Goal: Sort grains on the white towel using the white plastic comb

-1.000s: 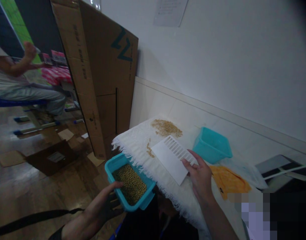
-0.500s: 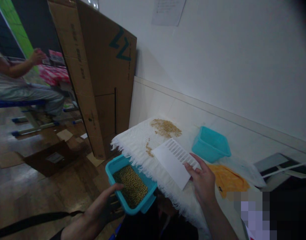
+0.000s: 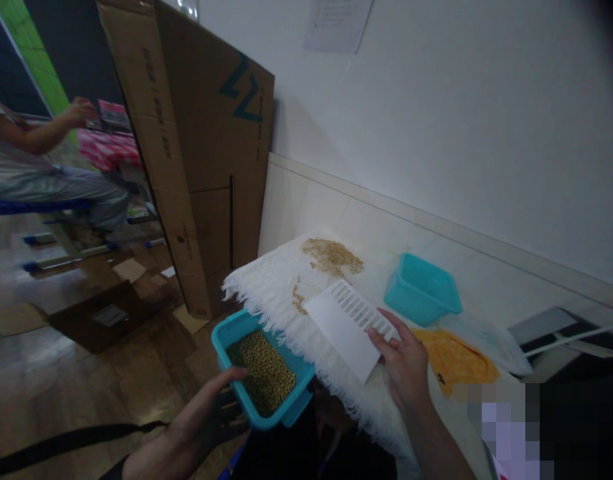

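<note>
My left hand (image 3: 213,400) grips the near left rim of a teal plastic tub (image 3: 270,421), its thumb over the edge and the other fingers mostly hidden below. Yellowish soybeans (image 3: 266,373) and some darker green ones lie inside that tub, which is held at the table's front edge. In my right hand (image 3: 406,360) is a white slotted plastic board (image 3: 340,327), pinched at its right side, low over the white cloth (image 3: 271,273). Beyond the board a pile of pale beans (image 3: 333,257) is spread on the cloth, with a few stray beans (image 3: 298,297) left of it.
A second teal tub (image 3: 422,290) stands at the right near the wall. Beside it lie an orange cloth (image 3: 453,357) and clear plastic. A tall cardboard box (image 3: 211,133) rises at the table's left. Another person (image 3: 46,153) sits far left; cardboard (image 3: 96,313) lies on the floor.
My right hand and the slotted board have shifted very slightly left and down. My left hand and the tub of beans stay put.
</note>
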`<action>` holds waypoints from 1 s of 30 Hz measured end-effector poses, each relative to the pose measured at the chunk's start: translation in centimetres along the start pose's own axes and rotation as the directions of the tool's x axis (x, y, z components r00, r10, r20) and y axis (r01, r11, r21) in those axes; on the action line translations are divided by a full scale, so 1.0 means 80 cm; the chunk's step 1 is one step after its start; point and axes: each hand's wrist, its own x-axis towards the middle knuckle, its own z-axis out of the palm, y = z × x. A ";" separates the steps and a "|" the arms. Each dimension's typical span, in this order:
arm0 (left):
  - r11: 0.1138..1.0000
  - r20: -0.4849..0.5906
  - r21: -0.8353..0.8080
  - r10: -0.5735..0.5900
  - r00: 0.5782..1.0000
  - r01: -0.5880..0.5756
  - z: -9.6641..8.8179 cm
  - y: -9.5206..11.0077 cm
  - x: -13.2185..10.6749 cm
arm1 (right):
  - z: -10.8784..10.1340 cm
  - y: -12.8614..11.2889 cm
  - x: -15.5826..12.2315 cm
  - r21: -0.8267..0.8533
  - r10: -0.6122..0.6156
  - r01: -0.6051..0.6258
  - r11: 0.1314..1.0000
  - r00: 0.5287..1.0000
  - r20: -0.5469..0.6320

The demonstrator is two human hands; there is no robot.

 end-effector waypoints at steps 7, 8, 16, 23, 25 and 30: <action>0.999 -0.024 0.031 -0.024 0.999 0.024 0.000 0.001 0.005 | 0.003 0.000 -0.003 0.030 0.040 -0.041 0.999 0.998 0.048; 1.000 -0.021 0.024 -0.019 1.000 0.019 -0.001 0.001 0.005 | 0.003 0.000 -0.003 0.030 0.039 -0.040 0.999 0.998 0.052; 0.999 -0.007 -0.013 -0.036 0.999 0.036 -0.002 -0.001 0.006 | 0.005 -0.003 -0.004 0.035 0.019 -0.022 0.999 0.997 0.068; 0.999 -0.006 -0.026 -0.041 0.999 0.041 0.000 0.000 0.007 | 0.001 0.001 -0.006 0.014 0.040 -0.041 0.999 0.997 0.069; 0.999 0.005 -0.021 -0.036 0.999 0.036 -0.001 0.000 0.007 | -0.001 0.004 -0.006 0.030 0.054 -0.057 0.998 0.995 0.082; 0.999 -0.047 0.024 -0.038 0.998 0.040 -0.002 -0.001 0.008 | 0.001 0.007 -0.008 0.034 0.051 -0.055 0.998 0.993 0.107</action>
